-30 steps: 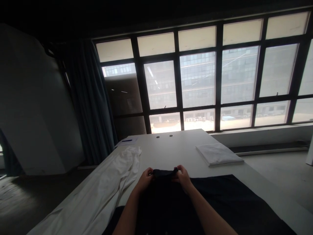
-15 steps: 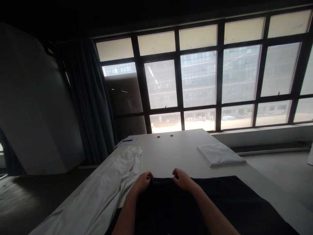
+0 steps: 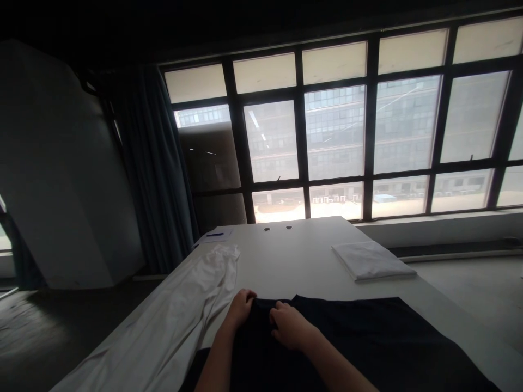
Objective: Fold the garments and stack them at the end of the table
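Observation:
A dark navy or black cloth (image 3: pixel 368 337) lies spread over the near part of the table, running off the bottom of the view. My left hand (image 3: pixel 242 308) is closed on the far edge of this cloth near its left side, thumb and fingers pinched together. Just to the right, my right hand (image 3: pixel 289 325) has its fingers curled down on the cloth a little nearer than that edge, gripping a bit of it. Between the hands the far edge looks slightly rumpled. What kind of garment or piece the cloth is, I cannot tell.
A crumpled white cloth (image 3: pixel 163 321) covers the table's left side. A folded white cloth (image 3: pixel 373 260) lies at the right. Toward the far left corner is paper with a blue pen (image 3: pixel 214 234) on it. The white table (image 3: pixel 281 261) reaches toward the windows.
My right hand has moved left and nearer to me, from the cloth's far edge onto its surface. The left hand has stayed at the edge.

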The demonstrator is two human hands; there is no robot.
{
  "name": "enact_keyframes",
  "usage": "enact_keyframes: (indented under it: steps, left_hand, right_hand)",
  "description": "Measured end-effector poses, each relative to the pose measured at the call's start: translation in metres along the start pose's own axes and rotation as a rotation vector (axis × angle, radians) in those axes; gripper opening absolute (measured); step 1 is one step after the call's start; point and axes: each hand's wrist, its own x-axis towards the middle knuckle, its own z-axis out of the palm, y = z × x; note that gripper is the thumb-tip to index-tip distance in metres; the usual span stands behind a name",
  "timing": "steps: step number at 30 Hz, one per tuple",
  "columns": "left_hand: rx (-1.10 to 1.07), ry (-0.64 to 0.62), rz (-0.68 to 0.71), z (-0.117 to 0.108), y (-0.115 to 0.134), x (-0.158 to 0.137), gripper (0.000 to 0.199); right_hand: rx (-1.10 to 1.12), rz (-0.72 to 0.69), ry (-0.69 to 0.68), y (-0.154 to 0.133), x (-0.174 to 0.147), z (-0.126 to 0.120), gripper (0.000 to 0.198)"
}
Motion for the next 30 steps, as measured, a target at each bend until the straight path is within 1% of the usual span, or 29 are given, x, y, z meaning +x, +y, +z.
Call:
enact_keyframes:
  steps: [2,4,8,11,14,15,16,18,20,22,26,30]
  left_hand:
    - [0.009,0.005,0.004,0.001,-0.001,0.001,0.026]
    - [0.008,0.007,0.013,0.002,-0.001,0.001,0.028]
    - [-0.009,0.018,0.029,0.004,-0.002,0.003,0.035]
    - [-0.004,0.012,0.055,0.006,-0.004,0.002,0.038]
    - [0.009,-0.013,0.090,0.006,-0.007,0.001,0.039]
    - [0.014,-0.021,0.099,0.005,-0.008,0.000,0.038]
    - [0.018,-0.028,0.105,0.005,-0.009,0.000,0.036]
    - [0.021,-0.043,0.111,0.003,-0.009,0.000,0.034]
    - [0.015,-0.060,0.116,0.000,-0.008,0.000,0.036]
    - [0.004,-0.090,0.121,-0.003,-0.008,-0.001,0.039]
    - [-0.013,-0.161,0.110,-0.008,-0.007,-0.002,0.039]
    - [-0.019,-0.196,0.088,-0.007,-0.010,0.000,0.033]
  right_hand:
    - [-0.023,-0.006,0.016,0.000,0.002,0.007,0.026]
    - [-0.026,-0.023,0.026,0.002,0.004,0.009,0.026]
    - [0.027,-0.059,0.023,0.007,0.006,-0.001,0.026]
    - [0.109,-0.092,-0.041,0.011,0.006,-0.011,0.023]
    - [0.191,-0.109,-0.139,0.014,0.006,-0.017,0.013]
    - [0.209,-0.100,-0.142,0.016,0.006,-0.018,0.012]
    - [0.217,-0.077,-0.117,0.020,0.007,-0.019,0.013]
    - [0.207,0.003,0.001,0.031,0.010,-0.023,0.020]
    - [0.179,0.099,0.126,0.049,0.012,-0.029,0.025]
    - [0.162,0.166,0.182,0.070,0.011,-0.034,0.024]
    - [0.192,0.182,0.131,0.106,0.003,-0.040,0.025]
    - [0.198,0.188,0.079,0.120,0.002,-0.035,0.027]
